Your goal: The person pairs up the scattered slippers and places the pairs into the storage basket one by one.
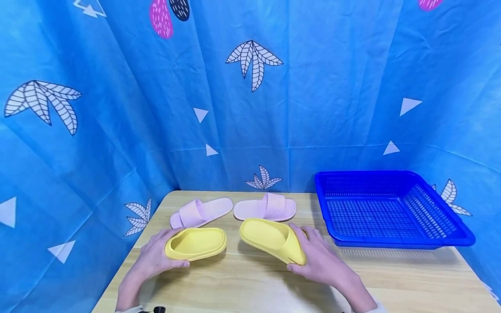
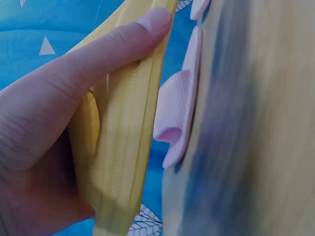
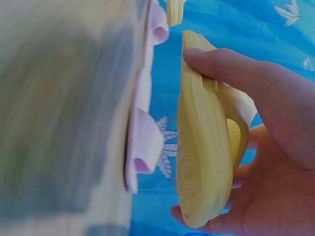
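My left hand (image 1: 155,253) grips a yellow slipper (image 1: 203,243) by its toe end, with the thumb along the near side. In the left wrist view that slipper (image 2: 125,132) stands on edge above the table, thumb across its side. A second yellow slipper (image 1: 263,232) is held by my right hand (image 1: 316,255) at its toe end, tilted with the heel toward the upper left. The right wrist view shows this slipper (image 3: 204,142) raised off the table, between thumb and fingers. Behind them a pink slipper (image 1: 213,209) and another pink slipper (image 1: 244,209) lie on the table.
A blue plastic basket (image 1: 395,241) with a mesh floor stands on the right of the wooden table (image 1: 235,289). Around the table's back and sides hangs a blue patterned curtain (image 1: 313,108).
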Available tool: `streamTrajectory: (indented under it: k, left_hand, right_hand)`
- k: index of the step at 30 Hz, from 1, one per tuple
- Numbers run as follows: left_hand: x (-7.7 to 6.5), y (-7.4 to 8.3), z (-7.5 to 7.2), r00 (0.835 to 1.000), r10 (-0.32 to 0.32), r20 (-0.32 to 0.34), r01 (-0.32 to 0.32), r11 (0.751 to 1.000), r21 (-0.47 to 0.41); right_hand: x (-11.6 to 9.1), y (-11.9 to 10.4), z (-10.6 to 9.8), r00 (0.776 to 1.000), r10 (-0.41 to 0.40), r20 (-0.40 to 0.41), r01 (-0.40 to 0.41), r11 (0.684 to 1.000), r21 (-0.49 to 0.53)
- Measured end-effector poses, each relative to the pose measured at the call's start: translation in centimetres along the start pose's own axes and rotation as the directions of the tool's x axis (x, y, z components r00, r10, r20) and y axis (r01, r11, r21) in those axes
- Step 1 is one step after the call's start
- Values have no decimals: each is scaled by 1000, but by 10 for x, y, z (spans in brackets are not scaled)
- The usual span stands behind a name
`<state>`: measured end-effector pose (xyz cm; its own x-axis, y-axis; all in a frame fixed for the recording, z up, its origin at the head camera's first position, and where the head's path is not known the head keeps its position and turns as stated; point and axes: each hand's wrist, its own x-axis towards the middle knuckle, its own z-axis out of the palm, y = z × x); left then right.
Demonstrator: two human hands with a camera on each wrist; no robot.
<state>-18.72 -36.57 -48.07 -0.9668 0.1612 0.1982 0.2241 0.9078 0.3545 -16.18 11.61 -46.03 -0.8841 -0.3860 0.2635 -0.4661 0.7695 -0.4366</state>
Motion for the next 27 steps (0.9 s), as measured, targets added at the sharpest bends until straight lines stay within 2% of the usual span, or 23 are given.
streamTrajectory:
  k: [6,12,20,27]
  left_hand:
    - [5,11,-7,999,24,-43,-23,1000,9]
    - [10,22,-11,997,44,-57,-43,999,19]
    - [21,41,-21,994,68,-81,-68,998,-5]
    - [34,58,-27,977,157,-147,-159,987,-6]
  right_hand:
    - [-3,1,-19,995,-48,-86,46,999,-23]
    - [-6,5,-38,991,-40,-125,38,999,-16]
    - [-6,22,-62,977,-69,-202,63,997,-34]
    - [-11,35,-77,969,-65,-239,65,998,-4]
